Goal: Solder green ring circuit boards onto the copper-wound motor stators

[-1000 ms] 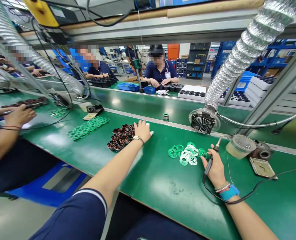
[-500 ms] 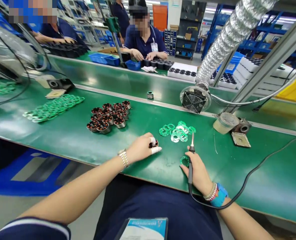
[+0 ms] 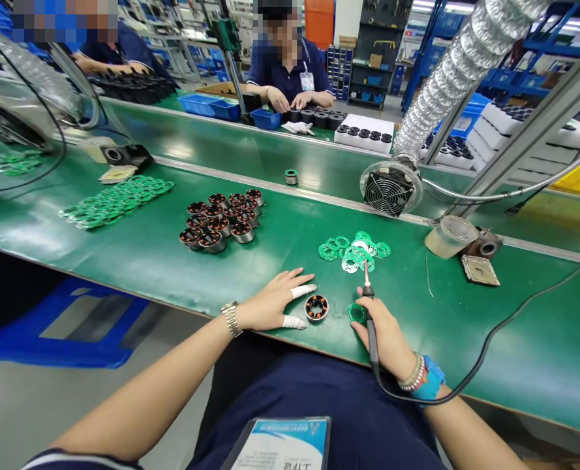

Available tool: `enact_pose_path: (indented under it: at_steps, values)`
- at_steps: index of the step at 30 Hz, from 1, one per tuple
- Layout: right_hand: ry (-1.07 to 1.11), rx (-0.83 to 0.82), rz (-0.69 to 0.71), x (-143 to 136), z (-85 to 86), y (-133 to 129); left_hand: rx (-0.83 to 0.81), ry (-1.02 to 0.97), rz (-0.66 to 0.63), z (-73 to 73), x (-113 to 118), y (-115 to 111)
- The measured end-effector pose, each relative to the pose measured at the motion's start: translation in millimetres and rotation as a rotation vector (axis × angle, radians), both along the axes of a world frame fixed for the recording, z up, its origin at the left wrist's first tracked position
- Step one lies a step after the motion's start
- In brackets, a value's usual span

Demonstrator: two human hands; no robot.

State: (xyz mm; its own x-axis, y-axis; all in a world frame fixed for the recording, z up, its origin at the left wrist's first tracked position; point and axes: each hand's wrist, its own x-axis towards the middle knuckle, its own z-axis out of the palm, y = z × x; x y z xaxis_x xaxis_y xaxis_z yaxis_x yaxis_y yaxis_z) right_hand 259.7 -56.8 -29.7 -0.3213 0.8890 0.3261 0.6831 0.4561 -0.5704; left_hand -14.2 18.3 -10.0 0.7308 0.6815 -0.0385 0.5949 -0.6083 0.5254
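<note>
My left hand (image 3: 274, 303) lies low over the green table with its fingers spread, white wraps on thumb and index finger. Just right of those fingertips sits a round motor stator (image 3: 316, 308) with copper coils, not gripped. My right hand (image 3: 385, 329) holds a soldering iron (image 3: 372, 333), its tip pointing up and away. Between the thumb and fingertips of that same hand is a green ring board (image 3: 355, 313). Beyond the iron's tip lies a loose pile of green ring boards (image 3: 351, 251). A group of stators (image 3: 221, 219) stands to the left.
Rows of green boards (image 3: 116, 201) lie far left. One stator (image 3: 291, 177) stands by the back ledge. A fan (image 3: 388, 192) on a foil duct, a plastic cup (image 3: 450, 236) and a solder-cleaning tray (image 3: 480, 269) are at the right. Two people work across the bench.
My left hand has let go of the stator and opened beside it. The stator now shows whole, with its open ring facing up. My right hand still holds the iron and board.
</note>
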Motion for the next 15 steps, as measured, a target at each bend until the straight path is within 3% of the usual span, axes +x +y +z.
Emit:
enact_pose_path:
  at_steps: [4, 6, 8, 12, 15]
  values:
    - [-0.011, 0.006, -0.020, -6.1, 0.8, -2.2, -0.095, -0.029, -0.198, 5.4, 21.4, 16.0]
    - [-0.023, 0.003, -0.032, -5.7, 1.2, -4.9, -0.145, -0.084, -0.230, 8.3, 28.0, 15.1]
    - [-0.025, 0.010, -0.040, -5.4, 3.0, -8.6, -0.158, -0.144, -0.130, 9.5, 32.9, 6.6]
    - [0.110, -0.009, -0.064, -11.1, 13.8, -16.0, -0.133, -0.235, 0.236, 9.3, 41.2, -23.2]
    - [0.239, -0.043, -0.069, -20.2, 23.9, -17.6, -0.097, -0.262, 0.354, 9.7, 45.0, -40.8]
